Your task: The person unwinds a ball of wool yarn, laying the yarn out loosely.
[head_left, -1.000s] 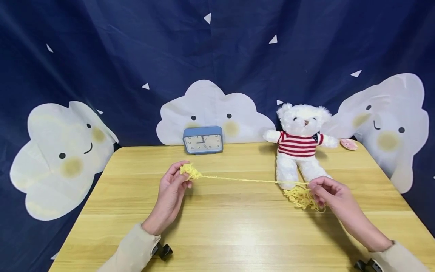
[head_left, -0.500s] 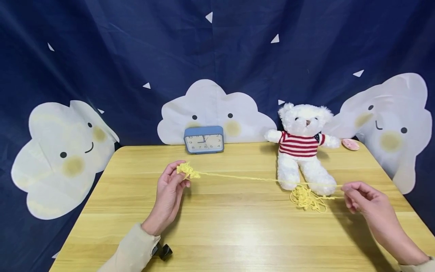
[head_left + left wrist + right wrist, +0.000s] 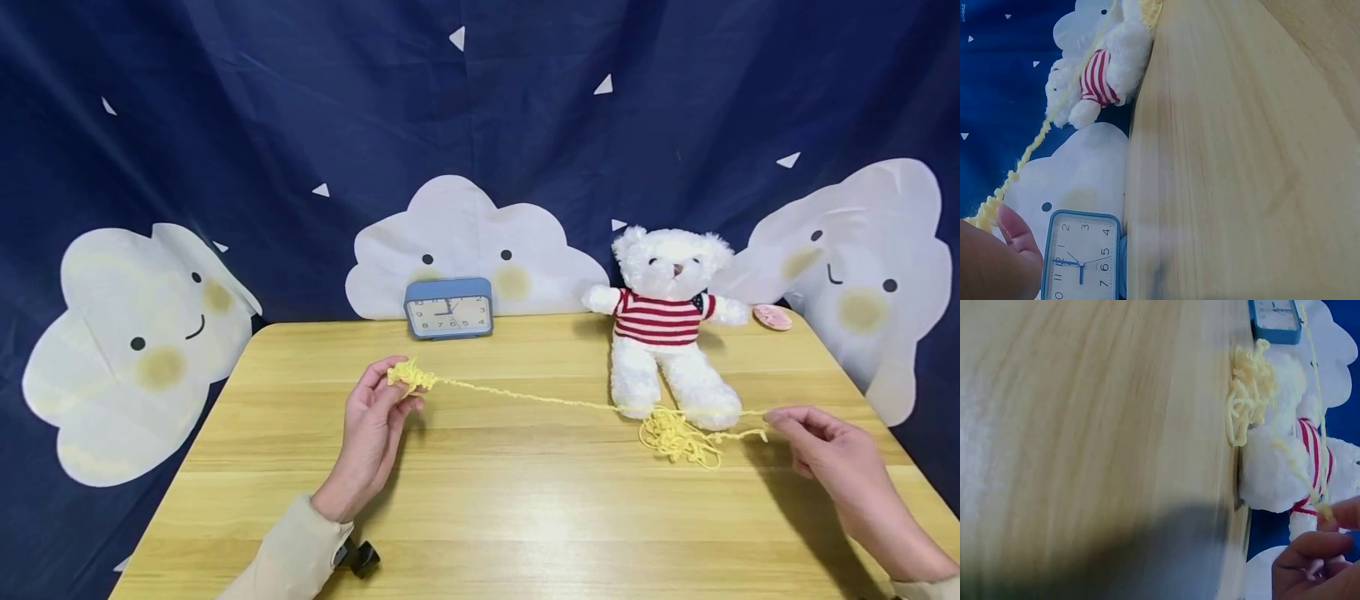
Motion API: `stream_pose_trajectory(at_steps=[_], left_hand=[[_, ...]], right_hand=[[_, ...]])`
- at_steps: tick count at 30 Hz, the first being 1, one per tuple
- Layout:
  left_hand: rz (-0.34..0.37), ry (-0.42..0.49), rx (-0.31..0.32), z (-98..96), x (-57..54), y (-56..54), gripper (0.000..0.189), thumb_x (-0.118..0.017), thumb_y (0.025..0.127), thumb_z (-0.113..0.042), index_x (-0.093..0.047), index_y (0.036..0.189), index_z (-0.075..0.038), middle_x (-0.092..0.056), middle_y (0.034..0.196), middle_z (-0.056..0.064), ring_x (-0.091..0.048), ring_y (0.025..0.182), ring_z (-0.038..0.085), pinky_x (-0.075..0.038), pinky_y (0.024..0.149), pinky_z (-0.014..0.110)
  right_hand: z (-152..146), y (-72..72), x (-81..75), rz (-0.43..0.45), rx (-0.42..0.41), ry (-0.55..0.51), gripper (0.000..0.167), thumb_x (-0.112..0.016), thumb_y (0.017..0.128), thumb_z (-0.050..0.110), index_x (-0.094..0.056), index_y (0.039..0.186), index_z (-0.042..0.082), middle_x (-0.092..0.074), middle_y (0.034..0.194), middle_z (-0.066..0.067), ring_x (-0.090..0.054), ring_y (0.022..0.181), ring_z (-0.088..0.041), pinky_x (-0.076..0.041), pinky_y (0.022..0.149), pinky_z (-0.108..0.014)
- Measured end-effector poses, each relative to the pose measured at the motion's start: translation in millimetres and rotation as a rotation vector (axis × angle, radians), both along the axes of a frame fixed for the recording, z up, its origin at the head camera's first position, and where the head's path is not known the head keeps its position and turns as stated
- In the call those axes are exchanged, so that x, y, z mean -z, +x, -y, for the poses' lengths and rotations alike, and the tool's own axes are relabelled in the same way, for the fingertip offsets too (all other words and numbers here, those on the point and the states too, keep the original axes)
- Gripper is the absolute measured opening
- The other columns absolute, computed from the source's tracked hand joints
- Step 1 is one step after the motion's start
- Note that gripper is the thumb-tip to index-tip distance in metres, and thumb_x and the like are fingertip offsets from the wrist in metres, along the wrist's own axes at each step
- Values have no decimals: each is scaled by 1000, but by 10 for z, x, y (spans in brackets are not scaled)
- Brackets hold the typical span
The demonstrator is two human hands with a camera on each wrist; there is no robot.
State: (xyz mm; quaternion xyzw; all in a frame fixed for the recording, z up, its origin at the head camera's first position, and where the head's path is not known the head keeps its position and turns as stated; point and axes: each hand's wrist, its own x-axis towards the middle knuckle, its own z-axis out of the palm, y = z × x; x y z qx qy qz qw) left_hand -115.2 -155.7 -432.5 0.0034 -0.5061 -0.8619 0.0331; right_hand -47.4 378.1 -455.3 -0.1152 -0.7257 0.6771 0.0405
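Note:
Between the fingers and thumb of my left hand is a small bunch of yellow yarn, held above the table left of centre. From it a yarn strand crosses to my right hand, sagging slightly. The right thumb and fingers pinch the strand near the table's right side, seen closely in the right wrist view at the pinched yarn. A loose tangle of yellow yarn lies on the table by the teddy bear's feet, and a second strand runs from it toward the right hand.
A white teddy bear in a red-striped sweater sits at the back right. A blue clock stands at the back edge, with a pink oval item at the right corner. Behind the wooden table hangs a dark blue curtain.
My right hand has moved right, away from the tangle, drawing out more of the strand. The strand now sags a little. My left hand has shifted only slightly left.

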Motion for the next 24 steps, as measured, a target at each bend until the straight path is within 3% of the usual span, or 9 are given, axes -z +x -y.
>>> stream_pose_trajectory(at_steps=[4,7,12,15,18,21,24], left_hand=[[9,-6,18,-10,4,1,39,-50,104,14,-53,142,7,-66,111,12,-73,92,21,-62,75,24],[9,-7,46,-26,15,0,42,-50,104,14,-51,145,9,-63,114,13,-74,93,22,-62,76,25],[-8,-7,83,-57,43,5,40,-51,103,15,-54,143,8,-61,115,13,-74,95,24,-62,78,26],[-12,-4,93,-71,54,5,39,-51,103,14,-57,141,6,-62,112,13,-74,95,24,-62,79,26],[-7,-1,99,-84,52,3,38,-52,103,14,-57,139,5,-62,111,12,-74,96,24,-62,79,26],[-1,4,101,-99,37,0,36,-52,103,13,-56,139,5,-61,111,12,-74,96,24,-62,79,26],[6,4,104,-112,21,-3,35,-52,103,13,-55,138,6,-62,113,12,-73,97,25,-62,80,27]], right_hand=[[56,-48,5,112,-109,151,25,-67,109,9,-83,97,24,-53,69,8,-46,59,-8,-33,48,-34],[106,-83,15,175,-191,246,19,-66,110,13,-81,100,19,-56,71,6,-49,63,-8,-39,50,-30],[180,-115,14,249,-257,277,17,-65,111,17,-78,109,6,-68,81,3,-56,68,-9,-45,55,-23],[234,-109,11,269,-246,282,22,-65,112,23,-75,112,3,-73,88,4,-59,70,-10,-48,56,-23],[303,-94,12,221,-177,234,22,-63,113,22,-72,109,2,-72,86,3,-60,68,-12,-51,55,-24],[400,-87,12,112,-73,90,16,-63,113,17,-68,104,5,-67,81,2,-57,64,-12,-49,52,-25],[529,-93,-3,-24,-14,-70,12,-63,111,10,-65,100,7,-61,79,1,-51,60,-12,-37,45,-29]])
